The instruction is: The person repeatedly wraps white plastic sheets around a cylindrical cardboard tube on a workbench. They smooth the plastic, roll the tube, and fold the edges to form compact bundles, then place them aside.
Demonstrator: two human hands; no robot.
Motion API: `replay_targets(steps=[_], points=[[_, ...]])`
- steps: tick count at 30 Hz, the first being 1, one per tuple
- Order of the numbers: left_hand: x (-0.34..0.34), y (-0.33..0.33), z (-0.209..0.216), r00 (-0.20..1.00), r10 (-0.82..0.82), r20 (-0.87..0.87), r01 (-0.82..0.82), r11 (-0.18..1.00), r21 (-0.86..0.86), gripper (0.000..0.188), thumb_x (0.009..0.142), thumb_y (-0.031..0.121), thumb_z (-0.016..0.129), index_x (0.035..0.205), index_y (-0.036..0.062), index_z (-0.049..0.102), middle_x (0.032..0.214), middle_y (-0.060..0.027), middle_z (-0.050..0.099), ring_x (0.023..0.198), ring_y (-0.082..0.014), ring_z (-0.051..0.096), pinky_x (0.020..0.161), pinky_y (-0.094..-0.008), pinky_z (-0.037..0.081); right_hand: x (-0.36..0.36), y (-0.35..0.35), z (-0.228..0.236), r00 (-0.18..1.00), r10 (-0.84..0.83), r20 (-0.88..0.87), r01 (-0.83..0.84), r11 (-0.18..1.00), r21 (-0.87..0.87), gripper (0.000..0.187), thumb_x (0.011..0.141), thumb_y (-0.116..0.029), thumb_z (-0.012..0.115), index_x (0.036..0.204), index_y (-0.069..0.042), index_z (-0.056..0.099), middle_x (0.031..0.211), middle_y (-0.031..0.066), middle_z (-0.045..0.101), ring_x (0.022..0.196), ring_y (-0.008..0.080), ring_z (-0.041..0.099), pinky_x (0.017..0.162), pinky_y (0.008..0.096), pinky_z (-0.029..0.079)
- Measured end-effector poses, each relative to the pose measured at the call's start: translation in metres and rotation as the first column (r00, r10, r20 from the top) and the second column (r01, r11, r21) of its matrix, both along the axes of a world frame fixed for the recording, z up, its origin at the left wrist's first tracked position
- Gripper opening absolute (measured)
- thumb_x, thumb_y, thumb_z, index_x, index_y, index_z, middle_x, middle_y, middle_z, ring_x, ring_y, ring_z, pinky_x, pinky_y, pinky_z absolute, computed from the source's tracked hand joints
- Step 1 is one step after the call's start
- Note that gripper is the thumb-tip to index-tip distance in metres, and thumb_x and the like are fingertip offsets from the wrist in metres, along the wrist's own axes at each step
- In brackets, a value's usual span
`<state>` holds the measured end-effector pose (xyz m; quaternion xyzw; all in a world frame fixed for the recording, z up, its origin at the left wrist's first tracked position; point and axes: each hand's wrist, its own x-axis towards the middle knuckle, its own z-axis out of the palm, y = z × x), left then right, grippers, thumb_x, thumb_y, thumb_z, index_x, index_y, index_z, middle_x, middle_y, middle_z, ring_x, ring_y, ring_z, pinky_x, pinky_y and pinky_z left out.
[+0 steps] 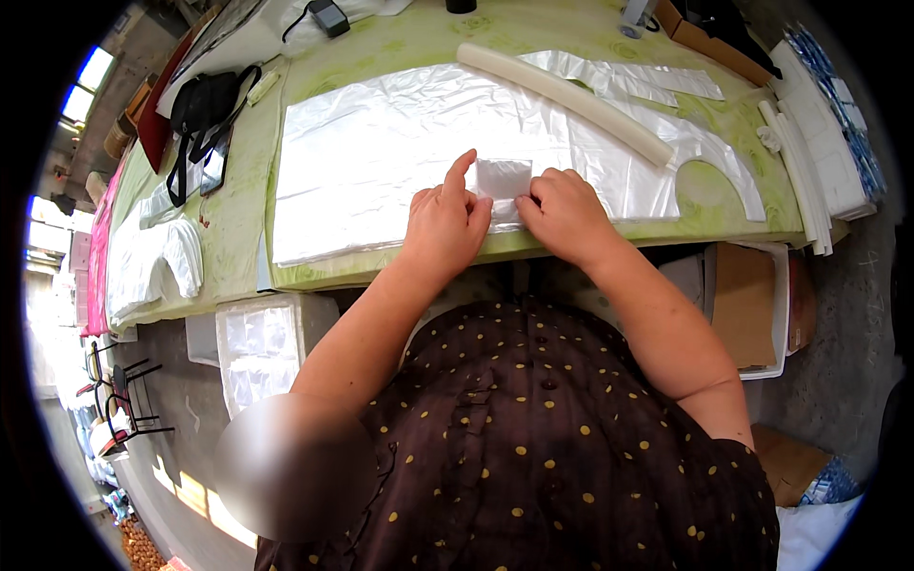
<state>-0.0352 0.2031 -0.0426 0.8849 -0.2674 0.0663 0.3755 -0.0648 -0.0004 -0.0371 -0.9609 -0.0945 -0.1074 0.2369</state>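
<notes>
A small folded square of thin white plastic film (503,178) lies between my two hands, near the table's front edge. My left hand (444,226) is at its left side, index finger pointing up, the other fingers curled and the thumb against the lower left corner. On the other side, my right hand (569,217) is closed, thumb and fingers pinching the lower right corner. Both hands rest over a broad stack of shiny white plastic sheets (362,157), which look like flattened bags. A long pale roll (571,103) lies slantwise across the stack's far right part.
White plastic pieces with a curved cut-out (728,152) lie at the right. A black bag (202,107), a phone (215,169) and a pile of white plastic bags (157,266) are at the left. White bins stand below the table, and a cardboard box (714,38) sits back right.
</notes>
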Motion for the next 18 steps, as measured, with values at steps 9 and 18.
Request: replay_targets(steps=[9, 18], points=[[0.0, -0.005, 0.007, 0.974, -0.027, 0.226, -0.022, 0.977, 0.212, 0.061, 0.094, 0.026, 0.065, 0.15, 0.0125, 0.046, 0.133, -0.0134, 0.06, 0.124, -0.0341, 0.054, 0.105, -0.0527, 0.039, 0.003, 0.008, 0.005, 0.992, -0.088, -0.094, 0.077, 0.99, -0.115, 0.026, 0.089, -0.023, 0.055, 0.086, -0.002, 0.07, 0.093, 0.0163, 0.069, 0.093, 0.0374, 0.063, 0.085, 0.0492, 0.052], [-0.003, -0.009, -0.003, 0.985, -0.113, 0.133, 0.029, 0.858, 0.513, 0.062, 0.101, 0.045, 0.051, 0.154, 0.014, 0.043, 0.164, -0.0117, 0.034, 0.153, -0.0382, 0.025, 0.121, -0.0622, 0.018, 0.004, 0.004, 0.014, 0.987, -0.047, -0.153, 0.053, 0.998, 0.036, 0.05, 0.087, -0.029, 0.061, 0.134, -0.011, 0.061, 0.117, 0.0167, 0.069, 0.113, 0.0367, 0.063, 0.098, 0.0465, 0.051]])
